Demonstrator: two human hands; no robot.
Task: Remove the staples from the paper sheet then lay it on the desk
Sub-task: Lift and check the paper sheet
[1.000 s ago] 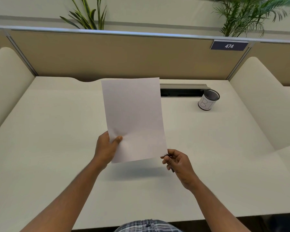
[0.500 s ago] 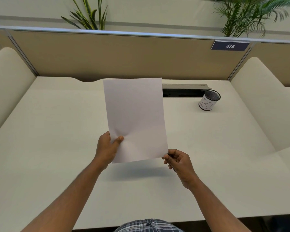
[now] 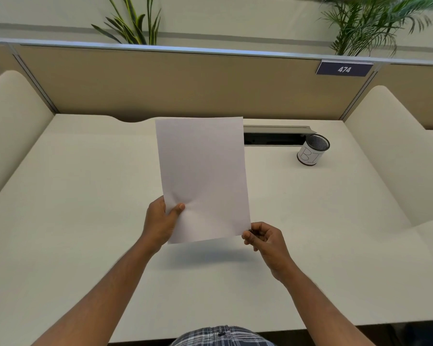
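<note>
A white sheet (image 3: 203, 176) was held up above the desk (image 3: 73, 196), nearly upright, casting a shadow on the surface beneath. The left hand (image 3: 160, 221) gripped its lower left edge, thumb pressed on the front so the paper dimpled around it. The right hand (image 3: 265, 239) was curled at the sheet's lower right corner, fingertips pinched together on something small and dark, too small to tell what. Farther back on the desk, to the right, stood a mesh cup (image 3: 312, 149) with a white label, just beside a dark cable slot (image 3: 273, 138). A tan partition (image 3: 185, 83) carried a plate (image 3: 344, 69) reading 474, with plants (image 3: 133, 23) behind it.
</note>
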